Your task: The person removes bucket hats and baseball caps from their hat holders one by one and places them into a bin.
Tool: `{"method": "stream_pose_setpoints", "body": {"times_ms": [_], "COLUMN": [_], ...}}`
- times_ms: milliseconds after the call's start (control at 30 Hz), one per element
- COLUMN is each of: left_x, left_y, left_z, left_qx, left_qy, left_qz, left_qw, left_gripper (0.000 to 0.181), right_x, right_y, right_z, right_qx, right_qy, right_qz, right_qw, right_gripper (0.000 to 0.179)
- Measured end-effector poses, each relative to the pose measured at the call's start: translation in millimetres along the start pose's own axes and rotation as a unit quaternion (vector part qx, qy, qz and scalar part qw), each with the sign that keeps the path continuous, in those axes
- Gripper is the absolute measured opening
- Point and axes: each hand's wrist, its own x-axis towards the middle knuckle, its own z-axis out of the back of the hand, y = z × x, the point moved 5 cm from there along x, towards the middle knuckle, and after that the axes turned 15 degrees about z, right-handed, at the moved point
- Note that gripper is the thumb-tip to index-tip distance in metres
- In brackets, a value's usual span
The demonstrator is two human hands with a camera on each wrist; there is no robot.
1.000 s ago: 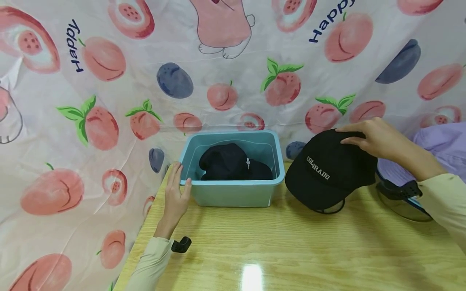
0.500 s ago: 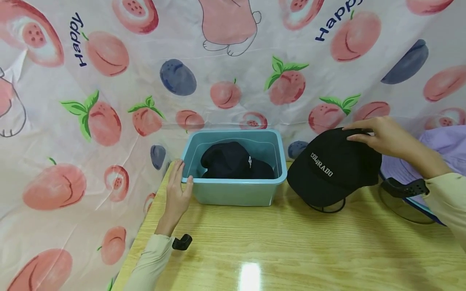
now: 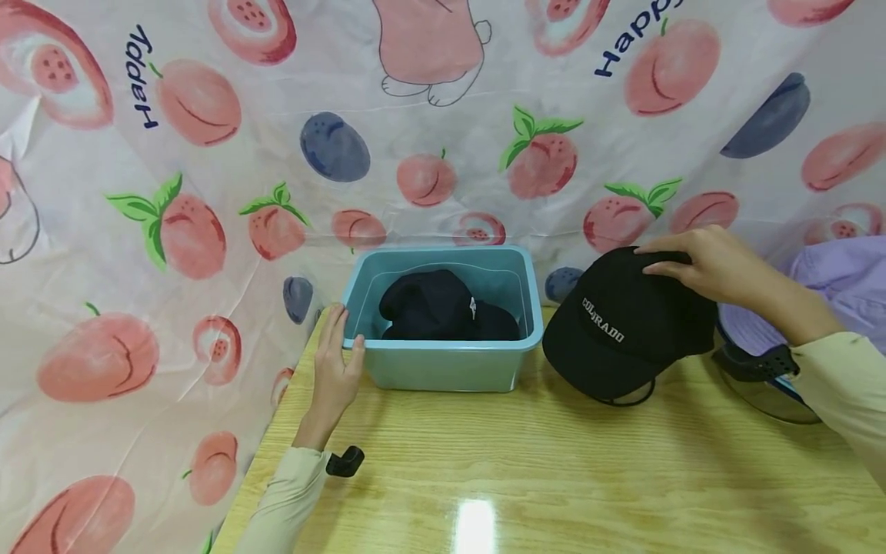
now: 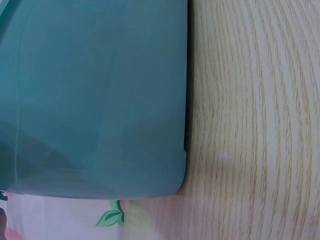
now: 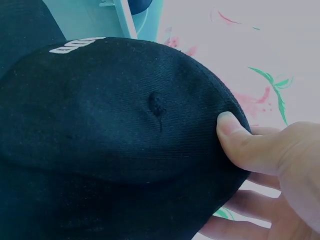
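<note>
In the head view, my right hand (image 3: 723,269) pinches the top of a black baseball cap (image 3: 623,331) lettered COLORADO, brim down toward the table. The right wrist view shows the thumb on the near side of the cap's crown (image 5: 115,105), fingers behind it. A light blue plastic bin (image 3: 443,369) stands left of that cap. Inside the bin lies a dark cap (image 3: 432,308) with a small white mark. My left hand (image 3: 335,377) rests at the bin's near left corner, fingers fairly straight. Only the bin's wall (image 4: 100,100) and the table show in the left wrist view.
A purple hat (image 3: 844,285) and a dark see-through visor (image 3: 768,392) lie at the right, partly behind my right forearm. A thin black loop (image 3: 633,398) shows beneath the lettered cap. Fruit-printed cloth (image 3: 415,131) hangs behind the wooden table (image 3: 554,462).
The head view shifts slightly. Both hands, the bin and the caps keep nearly the same places relative to each other.
</note>
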Motion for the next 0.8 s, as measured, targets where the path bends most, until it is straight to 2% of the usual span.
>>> {"method": "stream_pose_setpoints", "body": {"times_ms": [400,800], "left_x": [-1.1,-1.6], "left_y": [2.3,1.5], "left_z": [-0.2,0.0], "left_qx": [0.003,0.001], "left_qy": [0.000,-0.004], "left_qz": [0.002,-0.001], "left_qw": [1.0000,1.0000], "left_gripper": [0.051,0.051], "right_x": [0.5,-5.5], "right_y": [-6,-17], "right_z": [1,5], "right_qx": [0.019,0.084], "right_qy": [-0.024,0.027], "right_qz": [-0.006,-0.068], "right_qw": [0.9995,0.9938], "right_gripper": [0.020,0.025]}}
